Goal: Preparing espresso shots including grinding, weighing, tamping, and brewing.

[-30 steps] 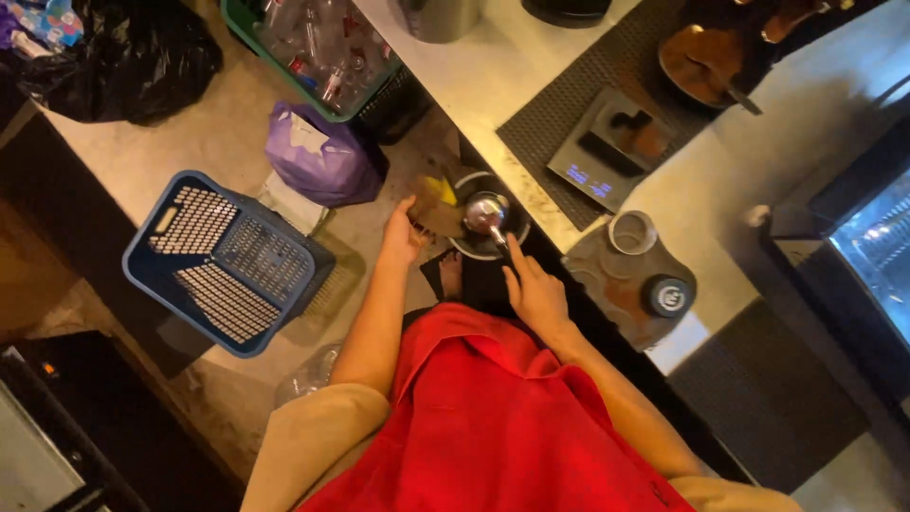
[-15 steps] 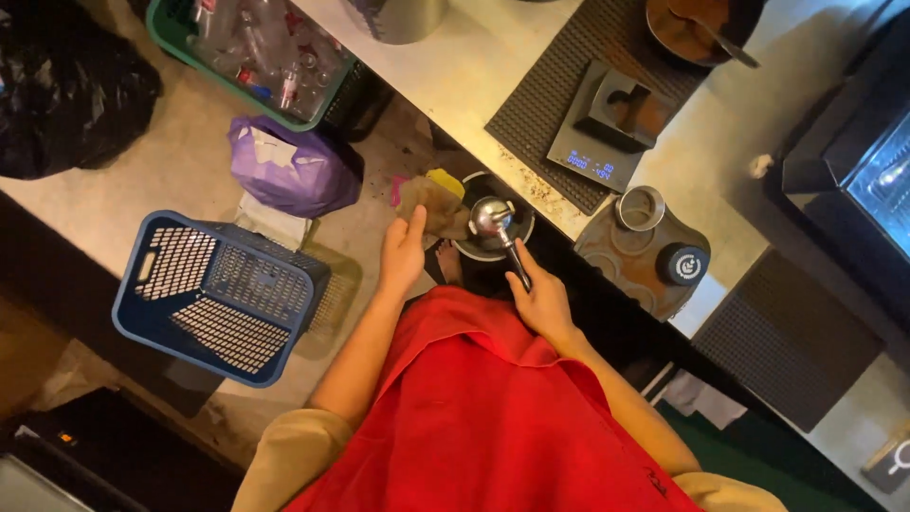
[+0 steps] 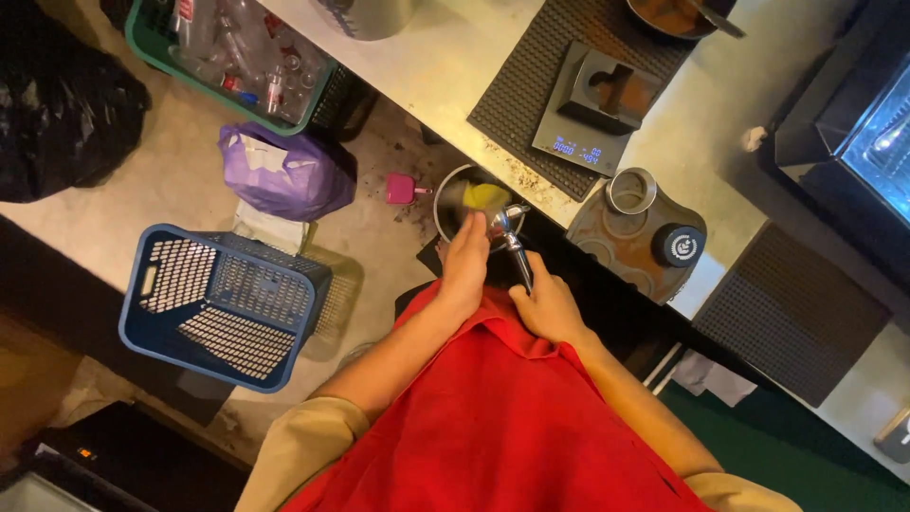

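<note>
Counter nearer; portafilter (image 3: 507,232) lower now.

The portafilter (image 3: 507,237) in the right hand (image 3: 550,308) is polished metal with a glossy dark handle. The bin (image 3: 453,194) under it looks like brushed steel, though the dim light makes that uncertain; a yellow cloth (image 3: 486,195) lies inside. The worktop (image 3: 455,57) is pale, smooth and matt. The mat (image 3: 531,85) on it is ribbed black rubber. The scale (image 3: 583,123) is matt grey plastic. The crate (image 3: 223,303) is perforated blue plastic, the bag (image 3: 284,175) thin glossy purple plastic. The apron (image 3: 502,427) is matt red cloth.
</note>
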